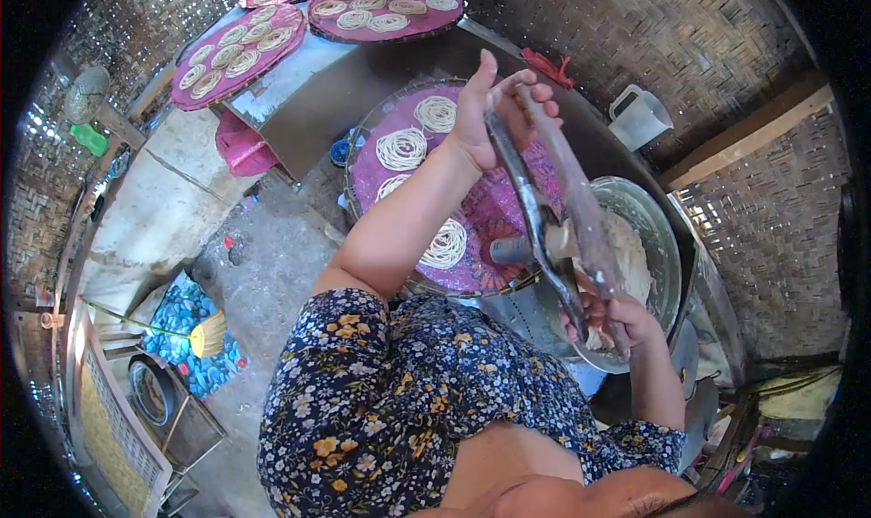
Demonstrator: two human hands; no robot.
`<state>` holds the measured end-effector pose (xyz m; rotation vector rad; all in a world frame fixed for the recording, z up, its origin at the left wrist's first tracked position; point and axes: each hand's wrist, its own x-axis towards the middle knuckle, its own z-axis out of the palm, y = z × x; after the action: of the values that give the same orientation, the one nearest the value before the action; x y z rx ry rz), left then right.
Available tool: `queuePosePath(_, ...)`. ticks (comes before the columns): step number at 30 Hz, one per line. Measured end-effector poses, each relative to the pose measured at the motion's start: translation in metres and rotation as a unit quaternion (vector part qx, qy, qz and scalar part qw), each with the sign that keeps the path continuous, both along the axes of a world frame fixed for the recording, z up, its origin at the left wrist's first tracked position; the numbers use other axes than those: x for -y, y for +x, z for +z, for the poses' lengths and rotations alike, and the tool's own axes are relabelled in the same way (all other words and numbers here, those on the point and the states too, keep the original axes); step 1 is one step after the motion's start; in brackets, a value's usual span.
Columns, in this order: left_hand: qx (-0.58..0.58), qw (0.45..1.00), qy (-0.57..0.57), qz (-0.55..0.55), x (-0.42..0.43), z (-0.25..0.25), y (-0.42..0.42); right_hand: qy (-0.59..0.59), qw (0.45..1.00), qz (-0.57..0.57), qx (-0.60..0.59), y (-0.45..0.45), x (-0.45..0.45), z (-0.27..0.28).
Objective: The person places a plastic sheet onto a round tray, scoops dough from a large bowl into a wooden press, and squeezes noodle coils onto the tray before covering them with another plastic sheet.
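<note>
A two-handled press [581, 200] with long dark and pale bars and a metal cylinder [513, 250] at its middle is held between my hands. My left hand [497, 110] wraps its fingers around the far end of the bars, thumb pointing up. At the near end, my right hand [626, 323] grips the bars over the basin's edge; some of its fingers are hidden behind them. Beneath the press lies a round pink-covered tray [372, 169] with several coils of pale strands [401, 149]. Beside it stands a large metal basin [670, 246] holding pale dough [628, 257].
More pink round trays [386, 28] with coils rest on a ledge at the back left. A clear plastic jug [641, 119] and a red cloth [547, 67] lie along the far ledge. A broom [208, 337] and blue patterned sheet [181, 300] are on the left floor.
</note>
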<state>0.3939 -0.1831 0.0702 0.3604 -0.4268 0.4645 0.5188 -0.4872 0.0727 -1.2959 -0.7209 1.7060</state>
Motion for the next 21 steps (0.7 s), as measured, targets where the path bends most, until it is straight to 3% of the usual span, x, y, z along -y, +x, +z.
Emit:
queuePosePath(8, 0.025, 0.998, -0.009, 0.052, 0.004, -0.022, -0.02, -0.02, 0.993, 0.06, 0.095, -0.007, -0.012, 0.008)
queuePosePath(11, 0.038, 0.998, -0.006, 0.047, 0.024, -0.011, -0.024, -0.03, 0.993, 0.021, 0.113, -0.015, 0.0, 0.032)
queuePosePath(15, 0.131, 0.99, 0.03, 0.048, 0.021, 0.019, -0.022, -0.014, 0.969, 0.014, 0.248, -0.005, -0.001, 0.057)
queuePosePath(21, 0.172, 0.98, 0.086, 0.054, 0.026, 0.047, -0.05, 0.059, 0.966, 0.064, 0.242, -0.016, 0.001, 0.041)
